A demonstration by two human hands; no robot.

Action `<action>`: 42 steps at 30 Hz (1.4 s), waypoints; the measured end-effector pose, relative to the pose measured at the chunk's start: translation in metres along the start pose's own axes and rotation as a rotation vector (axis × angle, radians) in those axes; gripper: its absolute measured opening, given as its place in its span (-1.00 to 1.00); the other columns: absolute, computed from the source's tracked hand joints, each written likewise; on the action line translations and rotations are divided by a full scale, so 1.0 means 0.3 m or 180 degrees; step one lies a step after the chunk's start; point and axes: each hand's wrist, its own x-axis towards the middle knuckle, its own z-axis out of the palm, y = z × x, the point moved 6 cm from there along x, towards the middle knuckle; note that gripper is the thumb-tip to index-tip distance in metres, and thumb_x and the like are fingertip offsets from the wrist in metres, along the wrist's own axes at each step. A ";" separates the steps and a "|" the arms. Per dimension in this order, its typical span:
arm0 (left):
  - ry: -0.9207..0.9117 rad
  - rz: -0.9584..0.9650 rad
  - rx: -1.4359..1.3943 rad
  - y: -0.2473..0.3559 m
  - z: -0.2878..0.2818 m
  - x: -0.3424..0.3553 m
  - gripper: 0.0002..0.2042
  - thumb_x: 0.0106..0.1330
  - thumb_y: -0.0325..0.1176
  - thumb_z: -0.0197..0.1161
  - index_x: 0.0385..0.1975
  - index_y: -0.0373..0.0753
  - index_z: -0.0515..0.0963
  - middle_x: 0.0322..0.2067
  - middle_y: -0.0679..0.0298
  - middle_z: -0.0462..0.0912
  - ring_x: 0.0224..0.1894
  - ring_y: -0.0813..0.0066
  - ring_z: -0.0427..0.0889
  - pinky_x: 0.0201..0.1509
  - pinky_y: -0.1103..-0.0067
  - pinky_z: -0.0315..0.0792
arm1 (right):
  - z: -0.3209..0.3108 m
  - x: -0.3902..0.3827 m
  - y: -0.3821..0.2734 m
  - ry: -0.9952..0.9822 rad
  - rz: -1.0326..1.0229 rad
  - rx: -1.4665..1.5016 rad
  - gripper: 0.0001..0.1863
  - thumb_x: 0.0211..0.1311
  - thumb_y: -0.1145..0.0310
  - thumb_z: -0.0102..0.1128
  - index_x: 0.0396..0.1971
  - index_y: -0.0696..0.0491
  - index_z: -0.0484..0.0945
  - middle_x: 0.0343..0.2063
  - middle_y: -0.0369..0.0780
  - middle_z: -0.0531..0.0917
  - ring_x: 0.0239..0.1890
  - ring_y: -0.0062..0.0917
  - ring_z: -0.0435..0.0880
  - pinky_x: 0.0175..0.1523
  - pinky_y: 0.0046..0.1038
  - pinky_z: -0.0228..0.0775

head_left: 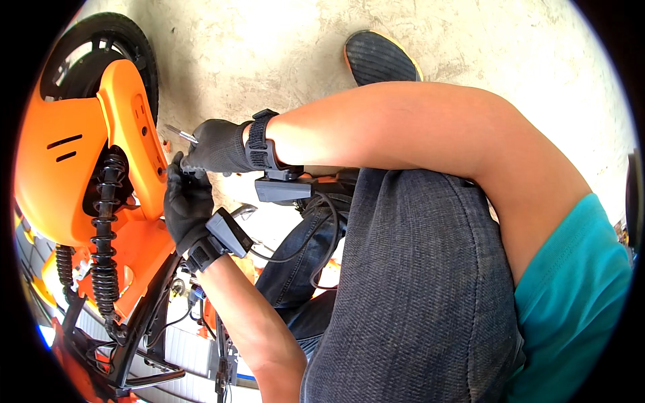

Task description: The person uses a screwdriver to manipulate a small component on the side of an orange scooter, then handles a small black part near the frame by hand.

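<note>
An orange motorbike [57, 171] fills the left side, with a long orange cover [134, 124] beside its black wheel [149, 74]. In a black glove, my right hand [218, 144] is closed on a thin metal rod [181, 133] whose end sticks out past the fingers toward the wheel. My left hand [188, 208], also gloved in black, is just below it, against the lower end of the orange cover. Its fingers are curled up to the right hand's fingertips; whatever they hold is hidden. A black coil-spring shock absorber [105, 235] stands left of my left hand.
Black boxes [285, 190] are strapped to both wrists, with a cable [334, 228] hanging between them. My jeans-covered knee [416, 269] is close under the right arm. A dark shoe [383, 59] rests on the pale concrete floor [470, 47]. Black frame tubes [144, 316] run at the lower left.
</note>
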 end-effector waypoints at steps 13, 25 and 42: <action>0.0273 0.0293 -0.0393 -0.031 0.001 -0.001 -0.69 0.37 -0.28 -0.03 0.04 -0.24 0.39 -0.19 0.31 0.55 -0.24 0.46 0.48 -0.04 0.50 0.35 | 0.006 -0.035 -0.027 -0.0095 0.0121 -0.0584 -0.65 -0.10 0.17 0.34 -0.51 0.21 0.58 -0.59 -0.14 0.61 -0.59 -0.46 0.58 -0.46 -0.46 0.41; -0.0848 0.0152 -0.0752 -0.033 0.007 0.007 -0.68 0.34 -0.17 0.03 0.01 -0.15 0.43 -0.11 0.34 0.56 -0.13 0.50 0.50 -0.05 0.53 0.35 | 0.044 0.002 0.001 -0.0170 -0.0184 -0.0316 -0.56 0.21 0.08 0.04 -0.57 0.21 0.50 -0.74 -0.22 0.47 -0.72 -0.56 0.45 -0.58 -0.50 0.33; 0.0229 0.0288 -0.0550 -0.066 -0.040 -0.014 -0.69 0.31 -0.25 0.10 0.00 -0.23 0.38 -0.27 0.30 0.53 -0.28 0.55 0.46 -0.21 0.62 0.40 | 0.098 0.014 0.011 -0.0408 -0.0185 0.0496 -0.71 0.25 0.19 0.05 -0.15 0.05 0.55 -0.57 -0.30 0.63 -0.67 -0.69 0.44 -0.61 -0.63 0.28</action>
